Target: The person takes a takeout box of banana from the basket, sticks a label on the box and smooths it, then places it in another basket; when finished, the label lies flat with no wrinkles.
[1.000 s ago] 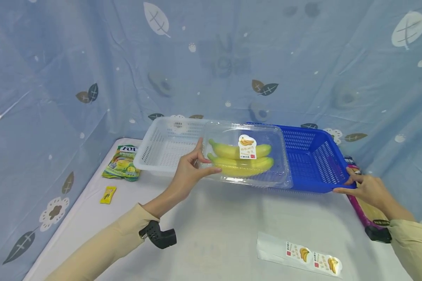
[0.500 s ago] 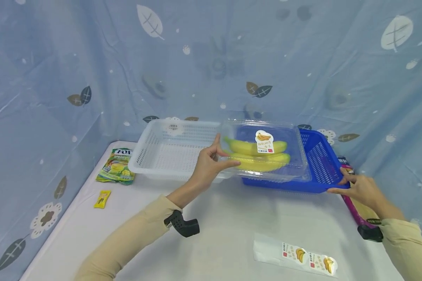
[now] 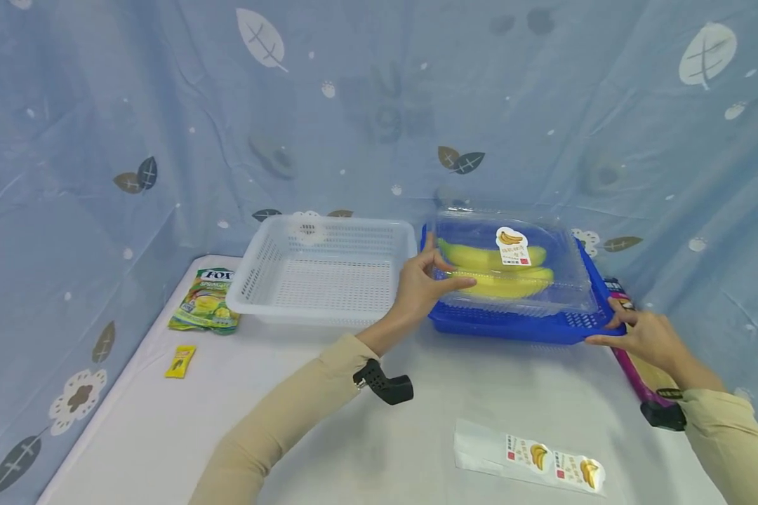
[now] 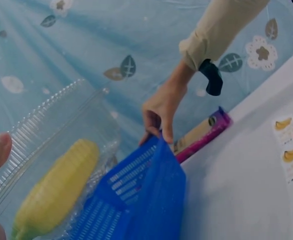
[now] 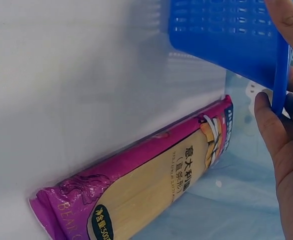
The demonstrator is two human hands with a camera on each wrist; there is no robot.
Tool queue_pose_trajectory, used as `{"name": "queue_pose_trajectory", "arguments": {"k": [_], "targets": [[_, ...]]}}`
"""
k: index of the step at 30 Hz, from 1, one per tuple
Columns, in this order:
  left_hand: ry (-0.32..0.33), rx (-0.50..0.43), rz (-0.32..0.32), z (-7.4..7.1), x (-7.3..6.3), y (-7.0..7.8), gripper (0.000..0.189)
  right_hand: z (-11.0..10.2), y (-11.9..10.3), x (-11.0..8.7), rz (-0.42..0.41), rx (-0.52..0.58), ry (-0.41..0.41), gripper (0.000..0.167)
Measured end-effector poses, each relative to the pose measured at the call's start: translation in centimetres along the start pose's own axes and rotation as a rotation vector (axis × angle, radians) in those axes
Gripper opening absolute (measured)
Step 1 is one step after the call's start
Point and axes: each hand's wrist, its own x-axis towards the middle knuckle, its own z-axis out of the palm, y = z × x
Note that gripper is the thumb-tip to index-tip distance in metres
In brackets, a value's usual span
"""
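A clear plastic clamshell box with two yellow bananas inside and a banana sticker on its lid is over the blue basket. My left hand pinches the box by its left end. The right hand grips the blue basket's near right corner, thumb and fingers on either side of the rim in the right wrist view. Whether the box touches the basket's rim or floor cannot be told. In the left wrist view, one banana shows through the clear plastic.
A white basket stands left of the blue one. Farther left lie a green FOX candy bag and a small yellow wrapped candy. A purple spaghetti pack lies at the right. A banana-sticker strip lies in front.
My left hand has carried the clamshell box rightward, from across the gap between both baskets to over the blue one. The right hand has kept its grip on the blue basket's corner.
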Motion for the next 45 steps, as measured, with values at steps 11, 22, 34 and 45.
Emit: {"name": "queue_pose_trajectory", "arguments": {"k": [11,22,34,45], "targets": [[-0.004,-0.014,0.013,2.4,2.9,-2.0,0.027,-0.4,-0.6,0.6,0.029,0.008,-0.035,0.053],[0.052,0.131,0.018,4.0,4.9,-7.1,0.029,-0.3,-0.2,0.8,0.016,-0.001,-0.016,0.061],[0.107,0.198,-0.019,5.2,5.1,-9.9,0.026,0.0,-0.9,0.4,0.046,0.005,-0.035,0.060],[-0.047,0.530,-0.234,5.9,5.7,-9.3,0.023,0.0,-0.6,0.0,0.079,0.024,-0.043,0.065]]}}
